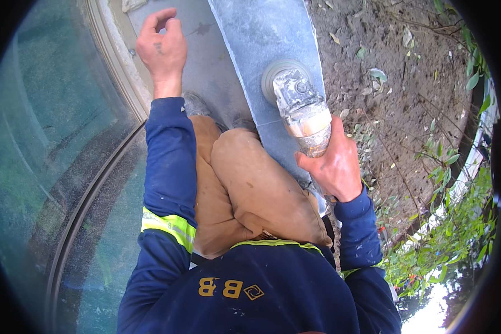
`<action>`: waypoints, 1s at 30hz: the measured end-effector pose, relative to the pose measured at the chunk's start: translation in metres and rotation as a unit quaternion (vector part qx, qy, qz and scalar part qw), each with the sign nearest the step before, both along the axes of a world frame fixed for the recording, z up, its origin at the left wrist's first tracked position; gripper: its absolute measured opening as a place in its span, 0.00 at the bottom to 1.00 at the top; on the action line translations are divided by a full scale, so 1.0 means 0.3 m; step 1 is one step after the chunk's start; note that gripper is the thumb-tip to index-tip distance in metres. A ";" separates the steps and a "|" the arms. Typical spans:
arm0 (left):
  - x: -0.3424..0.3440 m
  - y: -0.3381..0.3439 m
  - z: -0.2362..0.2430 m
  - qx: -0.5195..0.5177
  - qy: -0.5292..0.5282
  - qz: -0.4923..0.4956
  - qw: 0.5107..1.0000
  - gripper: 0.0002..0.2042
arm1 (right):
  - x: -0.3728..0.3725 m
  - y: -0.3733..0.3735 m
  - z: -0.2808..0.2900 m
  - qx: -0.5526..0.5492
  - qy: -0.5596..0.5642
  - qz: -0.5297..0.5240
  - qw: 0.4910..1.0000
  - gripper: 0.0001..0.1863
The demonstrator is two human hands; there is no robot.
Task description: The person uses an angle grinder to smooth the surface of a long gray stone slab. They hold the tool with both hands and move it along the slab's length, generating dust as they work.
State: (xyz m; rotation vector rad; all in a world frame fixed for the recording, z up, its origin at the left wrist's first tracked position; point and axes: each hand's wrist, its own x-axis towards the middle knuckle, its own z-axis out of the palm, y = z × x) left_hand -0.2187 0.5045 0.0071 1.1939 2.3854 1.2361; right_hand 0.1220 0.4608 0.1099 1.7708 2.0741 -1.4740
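Observation:
My right hand (339, 163) is wrapped round the body of an angle grinder (306, 111), which is caked with white dust. The grinder's round grey disc (270, 83) lies against the top of a long blue-grey stone slab (245, 33); the grinder head covers part of the disc. Off to the left, my left hand (164, 47) is raised apart from the tool. Its fingers are loosely curled in, and no object shows in them.
Dusty window glass (55, 128) in a pale frame (117, 61) runs along my left. A grey paved strip (206, 61) lies between frame and slab. Soil (384, 67) with dry leaves borders the slab's right side, and leafy plants (445, 222) grow beyond. My bent knees (256, 172) are close to the slab.

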 end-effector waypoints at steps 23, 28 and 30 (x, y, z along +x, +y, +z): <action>-0.022 0.001 -0.028 0.030 -0.038 -0.012 0.999 0.10 | -0.031 0.050 0.003 0.039 0.010 -0.003 0.999 0.36; -0.028 -0.008 -0.021 -0.012 -0.038 -0.001 0.999 0.10 | -0.024 0.042 0.003 0.015 0.017 0.003 1.000 0.36; -0.026 -0.003 -0.023 0.021 -0.047 -0.009 0.999 0.10 | -0.023 0.043 0.003 0.027 0.019 0.003 0.999 0.36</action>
